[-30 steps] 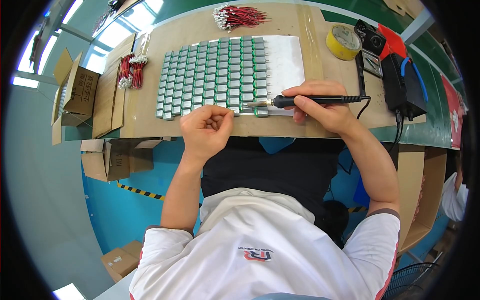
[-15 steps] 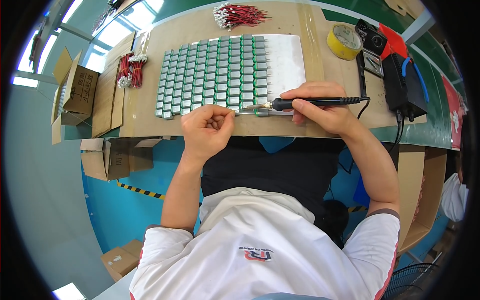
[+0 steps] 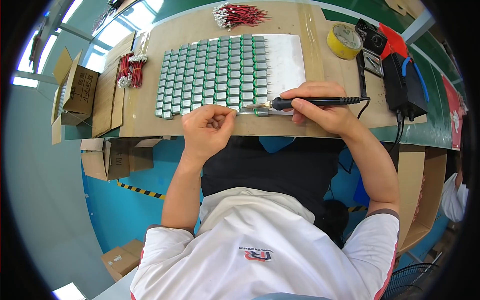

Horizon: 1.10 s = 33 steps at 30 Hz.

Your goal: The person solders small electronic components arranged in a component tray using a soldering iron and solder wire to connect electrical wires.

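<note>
My right hand (image 3: 325,112) grips a black soldering iron (image 3: 283,104), its metal tip pointing left over the near edge of the rows. Close to that tip, my left hand (image 3: 207,129) is closed in a pinch; what lies between thumb and finger is too small to make out. Many small silver-grey blocks with green ends (image 3: 210,75), resembling little motors, stand in tight slanting rows on a white board (image 3: 287,65). One separate block (image 3: 261,113) lies at the near edge, just below the iron's tip.
Bundles of red wires with white connectors lie at the back (image 3: 240,16) and left (image 3: 132,70). A yellow tape roll (image 3: 345,42) sits at the back right, near a black soldering station (image 3: 406,90) with a cord. An opened cardboard box (image 3: 77,90) stands left.
My left hand has shifted very slightly to the right. The soldering iron and my right hand keep nearly the same place. At the far right edge, another person's white sleeve has moved.
</note>
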{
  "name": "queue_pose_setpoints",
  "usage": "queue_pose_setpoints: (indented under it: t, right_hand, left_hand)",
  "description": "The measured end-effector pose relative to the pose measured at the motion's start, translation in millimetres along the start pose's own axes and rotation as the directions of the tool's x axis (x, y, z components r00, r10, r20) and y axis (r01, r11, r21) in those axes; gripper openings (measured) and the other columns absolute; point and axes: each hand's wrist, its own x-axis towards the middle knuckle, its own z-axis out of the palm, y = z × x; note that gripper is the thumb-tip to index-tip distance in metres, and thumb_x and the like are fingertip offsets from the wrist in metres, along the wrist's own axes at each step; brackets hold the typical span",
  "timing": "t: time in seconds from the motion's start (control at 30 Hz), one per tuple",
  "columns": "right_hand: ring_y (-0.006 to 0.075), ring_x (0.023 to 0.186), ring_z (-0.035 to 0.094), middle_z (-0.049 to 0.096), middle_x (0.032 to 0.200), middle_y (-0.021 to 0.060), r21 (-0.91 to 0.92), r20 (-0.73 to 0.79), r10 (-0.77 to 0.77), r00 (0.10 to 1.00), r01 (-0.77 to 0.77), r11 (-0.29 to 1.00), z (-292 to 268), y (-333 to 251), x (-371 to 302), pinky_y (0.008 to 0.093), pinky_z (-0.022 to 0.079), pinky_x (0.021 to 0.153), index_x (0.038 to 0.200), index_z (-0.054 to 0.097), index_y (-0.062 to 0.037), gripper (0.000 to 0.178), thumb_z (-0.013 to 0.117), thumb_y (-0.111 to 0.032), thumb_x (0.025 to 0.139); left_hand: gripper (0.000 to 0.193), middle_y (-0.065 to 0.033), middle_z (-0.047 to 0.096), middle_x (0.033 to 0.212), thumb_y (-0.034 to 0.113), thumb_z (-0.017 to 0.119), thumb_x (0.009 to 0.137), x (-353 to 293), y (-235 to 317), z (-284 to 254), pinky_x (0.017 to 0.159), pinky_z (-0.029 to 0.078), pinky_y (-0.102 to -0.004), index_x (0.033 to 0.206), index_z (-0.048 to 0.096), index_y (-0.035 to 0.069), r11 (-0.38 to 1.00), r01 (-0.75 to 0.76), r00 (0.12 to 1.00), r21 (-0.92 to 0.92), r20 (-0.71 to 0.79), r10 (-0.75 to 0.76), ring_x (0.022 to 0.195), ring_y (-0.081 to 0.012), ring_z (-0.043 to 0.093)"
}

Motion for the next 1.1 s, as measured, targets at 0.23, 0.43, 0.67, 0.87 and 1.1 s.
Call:
queue_pose_setpoints:
  t: [0.23,0.43,0.67,0.87,1.1]
  right_hand:
    - [0.012,0.063,0.068,0.072,0.081,0.0106,0.01,0.0,-0.006,1.0,0.006,1.0,-1,3,0,0.023,0.055,0.056,0.107,0.073,0.0035,0.019,0.064,-0.003,0.092]
    - [0.0118,0.064,0.068,0.071,0.082,0.0101,0.012,0.008,-0.016,1.0,0.016,1.0,-1,3,0,0.0241,0.055,0.057,0.108,0.073,0.0035,0.019,0.064,-0.004,0.093]
    - [0.0124,0.065,0.067,0.07,0.083,0.0093,0.042,-0.067,-0.019,0.998,0.022,0.999,0,-3,-1,0.025,0.055,0.058,0.112,0.071,0.0033,0.021,0.064,-0.006,0.094]
    - [0.0131,0.075,0.068,0.071,0.097,0.0104,-0.039,-0.156,-0.075,0.985,0.069,0.997,0,-7,3,0.0261,0.057,0.064,0.124,0.065,0.0003,0.029,0.063,-0.006,0.096]
    - [0.0344,0.087,0.063,0.061,0.098,0.0172,-0.535,0.099,-0.391,0.915,0.38,0.755,19,-35,12,0.0394,0.053,0.075,0.108,0.066,-0.0063,0.03,0.077,-0.008,0.08]
  left_hand:
    - [0.004,0.0025,0.064,0.062,-0.005,0.075,0.079,1,1,2,0.047,0.034,-0.0148,0.081,0.073,-0.002,1.0,0.01,1.0,-0.01,0.005,-0.01,0.052,0.0019,0.049]
    - [0.004,0.0029,0.064,0.063,-0.005,0.075,0.081,-2,-2,1,0.048,0.034,-0.0144,0.082,0.072,-0.003,1.0,0.009,1.0,-0.009,-0.003,-0.009,0.053,0.0023,0.049]
    - [0.009,0.0061,0.057,0.061,-0.002,0.073,0.084,-6,0,1,0.046,0.031,-0.0147,0.081,0.065,-0.001,0.98,0.086,0.986,-0.182,-0.124,-0.109,0.052,0.004,0.044]
    - [0.008,0.0039,0.055,0.068,-0.007,0.062,0.085,-6,6,-5,0.048,0.03,-0.0143,0.081,0.057,-0.001,0.942,0.104,0.994,-0.32,-0.009,-0.113,0.054,0.0036,0.042]
    - [0.006,0.0046,0.053,0.059,-0.001,0.067,0.089,8,43,12,0.045,0.031,-0.0182,0.085,0.062,-0.001,0.929,0.227,0.961,-0.292,0.224,-0.165,0.052,0.0016,0.042]
